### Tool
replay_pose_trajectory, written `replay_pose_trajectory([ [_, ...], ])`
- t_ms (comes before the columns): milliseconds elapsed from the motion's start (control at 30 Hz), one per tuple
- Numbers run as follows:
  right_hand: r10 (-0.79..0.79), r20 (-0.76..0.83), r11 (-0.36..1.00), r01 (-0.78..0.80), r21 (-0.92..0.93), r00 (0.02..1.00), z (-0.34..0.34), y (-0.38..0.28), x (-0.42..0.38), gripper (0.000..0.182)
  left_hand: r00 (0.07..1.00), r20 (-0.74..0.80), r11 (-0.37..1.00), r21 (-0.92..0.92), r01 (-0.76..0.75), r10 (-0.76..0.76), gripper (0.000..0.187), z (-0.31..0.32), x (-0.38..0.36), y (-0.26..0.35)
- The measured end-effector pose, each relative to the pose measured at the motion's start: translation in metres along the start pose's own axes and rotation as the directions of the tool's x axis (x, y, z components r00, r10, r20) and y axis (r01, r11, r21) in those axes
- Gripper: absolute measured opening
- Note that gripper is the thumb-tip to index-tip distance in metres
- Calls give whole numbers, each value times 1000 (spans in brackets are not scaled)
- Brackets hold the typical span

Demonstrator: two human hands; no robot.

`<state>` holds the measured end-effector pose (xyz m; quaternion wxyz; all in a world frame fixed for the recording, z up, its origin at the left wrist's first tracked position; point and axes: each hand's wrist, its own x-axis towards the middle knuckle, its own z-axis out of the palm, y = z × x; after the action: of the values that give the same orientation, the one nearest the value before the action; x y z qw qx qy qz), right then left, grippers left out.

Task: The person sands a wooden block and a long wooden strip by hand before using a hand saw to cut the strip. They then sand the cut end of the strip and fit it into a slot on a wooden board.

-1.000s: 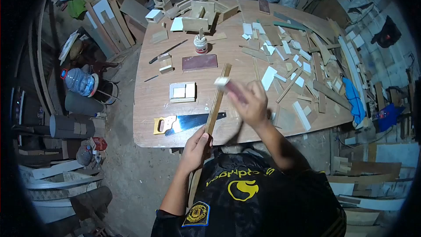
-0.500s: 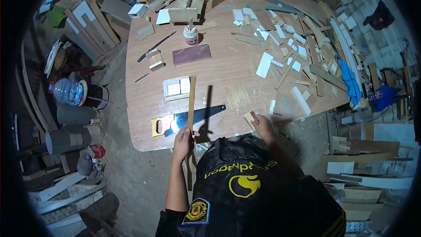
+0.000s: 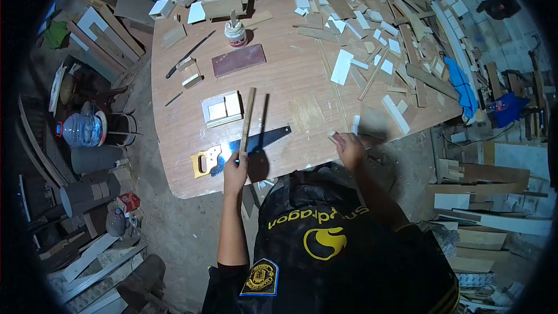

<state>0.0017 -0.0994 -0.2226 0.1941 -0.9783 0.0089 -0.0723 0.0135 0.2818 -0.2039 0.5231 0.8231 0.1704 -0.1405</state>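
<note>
My left hand (image 3: pixel 235 173) is closed round the lower end of a long narrow wooden strip (image 3: pixel 249 113), which points away from me over the table. Under the strip lies a handsaw (image 3: pixel 267 138) with a yellow handle, its blade pointing right. At the table's front edge my right hand (image 3: pixel 352 152) grips a small wooden block (image 3: pixel 335 137) with a reddish-brown side; the fingers cover much of it. Just beyond the saw sits a small white-and-wood frame piece (image 3: pixel 222 109).
On the wooden table (image 3: pixel 290 96) stand a white glue jar (image 3: pixel 235 35), a dark red board (image 3: pixel 239 60) and a black-handled knife (image 3: pixel 189 56). Wood offcuts (image 3: pixel 342 67) spread over the right side. Wooden box parts (image 3: pixel 224 6) are at the back left. A water bottle (image 3: pixel 84 129) stands left.
The view has shifted, so the table sits further left and up. The strip now leans slightly right. My right hand has turned the block, and its pale broad face shows less.
</note>
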Motion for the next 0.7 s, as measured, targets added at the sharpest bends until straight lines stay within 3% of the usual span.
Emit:
replay_pose_trajectory([
  [167, -125, 91, 983, 111, 145, 988, 20, -37, 21, 28, 985, -28, 968, -195, 160, -168, 32, -22, -20, 14],
  [233, -291, 137, 950, 270, 157, 947, 30, -57, 29, 24, 981, -66, 956, -248, 159, -180, 31, -27, -28, 9],
  [333, -413, 177, 906, 384, 177, 893, 46, -84, 40, 21, 969, -92, 944, -262, 200, -231, 29, -34, -45, -9],
  [467, -457, 203, 889, 450, 79, 866, 77, -94, 41, 24, 942, -127, 917, -302, 260, -310, 29, -40, -81, -26],
  [600, -438, 186, 899, 424, 111, 879, 80, -106, 18, 26, 911, -158, 881, -363, 305, -380, 29, -40, -112, -53],
  [667, -646, 333, 763, 590, 264, 687, 77, -109, -10, 31, 902, -163, 865, -390, 314, -401, 29, -41, -123, -63],
  [700, -640, 481, 766, 547, 337, 599, 71, -115, -20, 37, 891, -175, 855, -406, 322, -418, 28, -42, -127, -65],
])
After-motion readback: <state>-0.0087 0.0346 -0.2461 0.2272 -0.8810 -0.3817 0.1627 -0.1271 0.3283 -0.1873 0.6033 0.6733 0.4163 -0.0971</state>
